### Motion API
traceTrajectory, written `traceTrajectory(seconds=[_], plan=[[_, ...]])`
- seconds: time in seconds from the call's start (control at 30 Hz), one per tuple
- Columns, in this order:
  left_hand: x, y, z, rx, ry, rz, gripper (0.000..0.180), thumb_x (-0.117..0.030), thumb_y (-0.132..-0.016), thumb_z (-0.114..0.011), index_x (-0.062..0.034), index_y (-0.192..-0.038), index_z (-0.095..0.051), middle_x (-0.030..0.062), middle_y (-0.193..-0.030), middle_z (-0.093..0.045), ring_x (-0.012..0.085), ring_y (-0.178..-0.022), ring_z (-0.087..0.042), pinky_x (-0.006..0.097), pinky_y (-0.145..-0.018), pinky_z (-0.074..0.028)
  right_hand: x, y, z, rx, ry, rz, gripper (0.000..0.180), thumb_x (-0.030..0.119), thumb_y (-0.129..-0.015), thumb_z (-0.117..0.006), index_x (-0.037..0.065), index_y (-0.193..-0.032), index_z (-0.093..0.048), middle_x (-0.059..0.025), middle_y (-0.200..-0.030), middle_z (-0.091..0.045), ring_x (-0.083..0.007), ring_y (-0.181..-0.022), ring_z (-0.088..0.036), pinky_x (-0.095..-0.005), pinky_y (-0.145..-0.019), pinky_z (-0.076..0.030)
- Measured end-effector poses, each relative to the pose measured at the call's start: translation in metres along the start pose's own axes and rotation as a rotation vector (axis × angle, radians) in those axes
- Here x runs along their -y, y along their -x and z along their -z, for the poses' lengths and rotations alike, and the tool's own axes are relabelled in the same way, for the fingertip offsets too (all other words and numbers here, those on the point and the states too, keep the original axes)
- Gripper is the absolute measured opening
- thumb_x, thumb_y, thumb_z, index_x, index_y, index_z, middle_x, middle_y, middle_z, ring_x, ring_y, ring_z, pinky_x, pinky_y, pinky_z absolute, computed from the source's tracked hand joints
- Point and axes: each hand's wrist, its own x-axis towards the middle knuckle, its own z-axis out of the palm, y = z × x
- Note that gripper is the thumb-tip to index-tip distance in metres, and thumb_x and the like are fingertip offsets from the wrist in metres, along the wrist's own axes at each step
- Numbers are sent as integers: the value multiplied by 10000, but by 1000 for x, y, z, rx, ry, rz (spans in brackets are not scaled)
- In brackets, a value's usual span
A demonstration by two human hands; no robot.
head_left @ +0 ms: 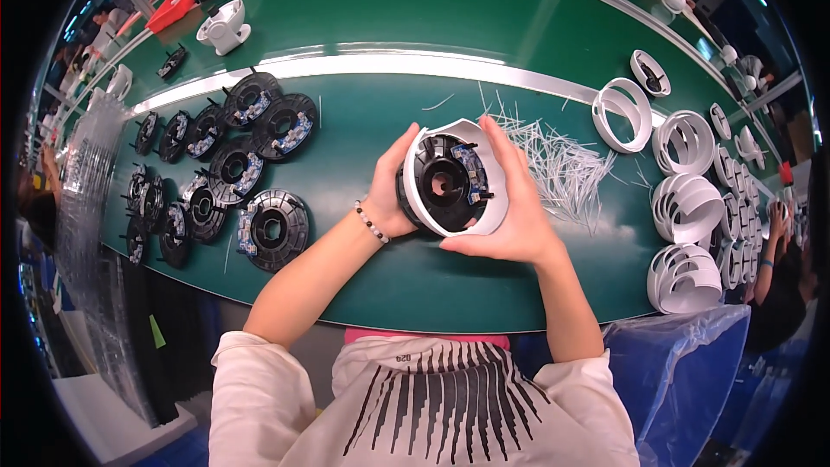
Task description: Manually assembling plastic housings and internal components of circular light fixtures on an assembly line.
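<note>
Over the middle of the green table I hold a white plastic ring-shaped housing (pixel 478 134) around a black round base (pixel 432 175). A small blue circuit board (pixel 471 175) shows on the base, inside the white wall. My left hand (pixel 393 182), with a beaded bracelet at the wrist, is wrapped round the left side of the black base. My right hand (pixel 514 207) grips the white housing from the right, thumb along its near edge. The fingertips behind the parts are hidden. Whether the two parts are fully seated together I cannot tell.
Several black round bases with circuit boards (pixel 275 229) lie on the left. A heap of thin white strips (pixel 562 164) is right of my hands. White housings (pixel 687 207) stand stacked at the right edge. A white device (pixel 225 28) stands at the far left. Other people work nearby.
</note>
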Motion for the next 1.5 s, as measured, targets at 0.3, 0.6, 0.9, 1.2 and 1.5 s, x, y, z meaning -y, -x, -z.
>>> traceTrajectory(seconds=[0.3,0.6,0.9,1.2,1.5], plan=[[0,1,1,165,1,-114,498,-413,-871,-305,-25,-1135,-470,130,-1091,-533,252,-978,-528,400,-868,-423,-11,-5,-3,-67,-226,90,1183,306,-404,-827,0,-1325,-152,-230,-1287,-282,-312,-1187,-334,-385,-968,-296],[3,7,-6,-50,-32,-175,450,-392,-858,-345,-36,-1073,-515,116,-1013,-567,228,-913,-550,363,-815,-452,6,-4,-5,-69,3,168,1091,336,-427,-793,-9,-1295,-230,-210,-1287,-308,-336,-1144,-334,-415,-950,-283],[1,7,-7,-90,-39,-136,479,-429,-851,-352,-37,-1073,-514,109,-1010,-563,222,-911,-546,363,-807,-456,1,-5,-4,5,18,195,1082,333,-429,-794,6,-1296,-236,-200,-1302,-292,-360,-1174,-307,-439,-963,-258],[7,3,-7,-127,-39,-153,542,-492,-855,-304,-69,-1138,-488,110,-1077,-541,236,-976,-528,387,-856,-428,3,-9,-8,50,192,240,1095,315,-416,-811,18,-1298,-235,-201,-1321,-258,-374,-1171,-296,-445,-963,-267],[-1,7,0,47,-90,-94,806,-701,-759,-259,-55,-1218,-402,127,-1173,-477,242,-1062,-484,382,-906,-402,4,-13,-5,64,185,201,1132,347,-360,-819,14,-1285,-258,-188,-1296,-314,-360,-1155,-323,-434,-958,-280]])
